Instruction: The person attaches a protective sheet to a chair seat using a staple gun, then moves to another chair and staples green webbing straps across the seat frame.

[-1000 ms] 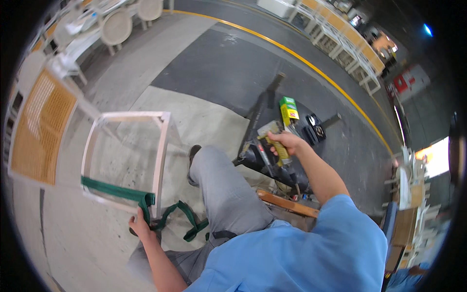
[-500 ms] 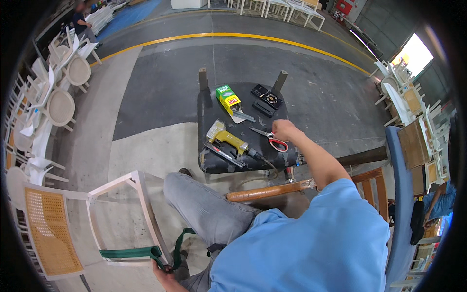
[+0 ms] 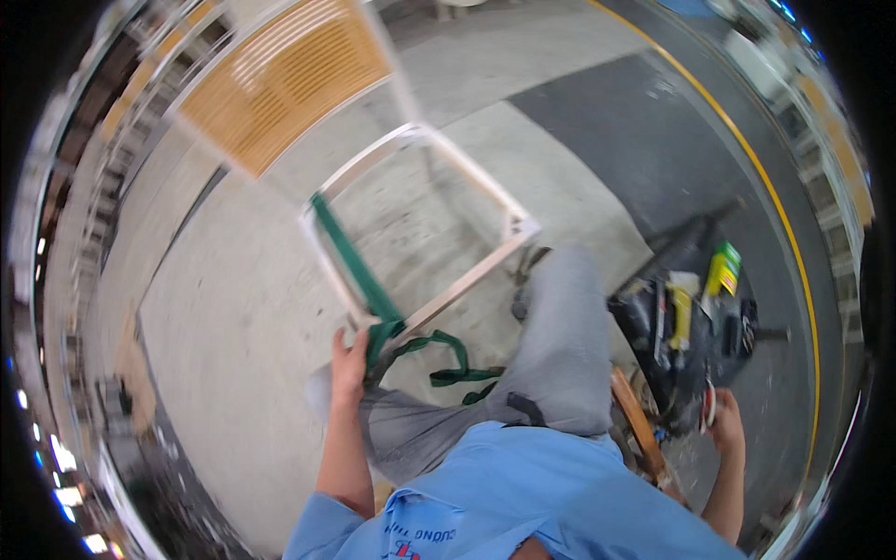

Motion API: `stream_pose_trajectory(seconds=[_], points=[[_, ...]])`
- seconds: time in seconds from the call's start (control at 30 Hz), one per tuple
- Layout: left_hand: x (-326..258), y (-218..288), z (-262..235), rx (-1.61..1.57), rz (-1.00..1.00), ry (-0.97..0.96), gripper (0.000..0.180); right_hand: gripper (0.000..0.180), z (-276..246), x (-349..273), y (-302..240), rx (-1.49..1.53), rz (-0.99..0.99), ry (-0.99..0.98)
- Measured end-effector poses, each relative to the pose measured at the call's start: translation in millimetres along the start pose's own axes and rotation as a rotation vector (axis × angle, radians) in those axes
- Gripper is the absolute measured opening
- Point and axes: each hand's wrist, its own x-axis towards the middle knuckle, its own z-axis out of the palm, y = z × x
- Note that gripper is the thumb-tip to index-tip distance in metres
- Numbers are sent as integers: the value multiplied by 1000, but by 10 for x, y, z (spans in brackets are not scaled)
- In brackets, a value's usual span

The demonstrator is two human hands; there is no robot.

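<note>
A wooden chair frame [image 3: 467,289] with an open seat stands before me, left of my knee. Across one side of the seat runs a green webbing strap [image 3: 353,257], its loose tail hanging by my leg. My left hand [image 3: 348,366] pinches the strap at the near corner of the frame. Out at the right, beside the black padded stool [image 3: 635,303], my right hand [image 3: 727,425] is closed on red-handled scissors [image 3: 709,407]. Motion blurs their blades.
On the stool lie a yellow staple gun [image 3: 681,317], a green and yellow box [image 3: 723,269] and a dark phone-like thing [image 3: 748,322]. The chair's woven cane back [image 3: 289,84] rises at the far left. A worn wooden bar [image 3: 638,425] sits beside my right thigh.
My view has swung left toward the chair. My right hand has taken hold of the scissors and drawn them off the stool top. The left hand stays at the strap.
</note>
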Motion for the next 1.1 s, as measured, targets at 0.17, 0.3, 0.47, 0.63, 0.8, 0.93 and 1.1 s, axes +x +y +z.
stream_pose_trajectory(seconds=[0.17,0.3,0.47,0.63,0.8,0.93,1.1], points=[[-261,-6,-157,-374,-44,-483,57,73,902,-169,-897,102,-361,-212],[-173,39,-87,-624,54,-391,51,70,2108,218,-1612,-366,-748,-533],[-67,163,-36,-696,169,-329,47,56,3916,117,-2165,-1103,-1482,-723],[-56,178,-13,-752,183,-410,47,52,4898,172,-2142,-1399,-1667,-870],[-39,156,-33,-762,176,-501,49,49,5244,186,-2078,-1454,-1764,-952],[-6,130,-29,-742,188,-493,50,44,5379,198,-2036,-1580,-1735,-972],[-47,63,-104,-783,169,-498,49,37,5428,175,-1981,-1266,-1946,-1018]])
